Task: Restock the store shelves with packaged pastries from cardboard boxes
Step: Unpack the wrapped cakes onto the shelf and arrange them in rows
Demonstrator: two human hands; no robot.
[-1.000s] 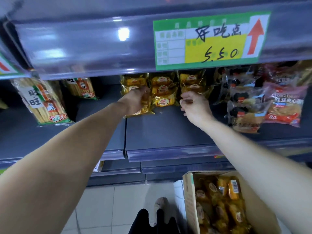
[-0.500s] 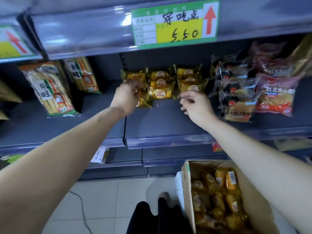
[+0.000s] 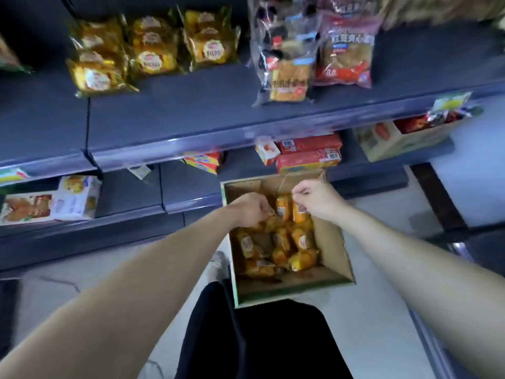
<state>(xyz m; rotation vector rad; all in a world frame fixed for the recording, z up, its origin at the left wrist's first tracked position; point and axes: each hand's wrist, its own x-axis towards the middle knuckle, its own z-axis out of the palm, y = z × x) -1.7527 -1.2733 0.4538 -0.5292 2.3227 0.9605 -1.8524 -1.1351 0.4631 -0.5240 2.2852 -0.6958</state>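
Observation:
An open cardboard box stands on the floor by my legs, holding several yellow-orange pastry packs. Both hands are down in its far end. My left hand has its fingers curled around the top of one pack. My right hand pinches the upper edge of another pack. On the dark shelf above, three stacks of the same yellow packs stand at the back left.
Bagged breads and red-labelled bags fill the shelf's right side. Lower shelves hold red boxes, a white carton and another cardboard box. My shoe and dark trousers are next to the box.
Both hands left the yellow packs on the shelf and dropped into the cardboard box. The view tilted down, so the price tag is out of sight.

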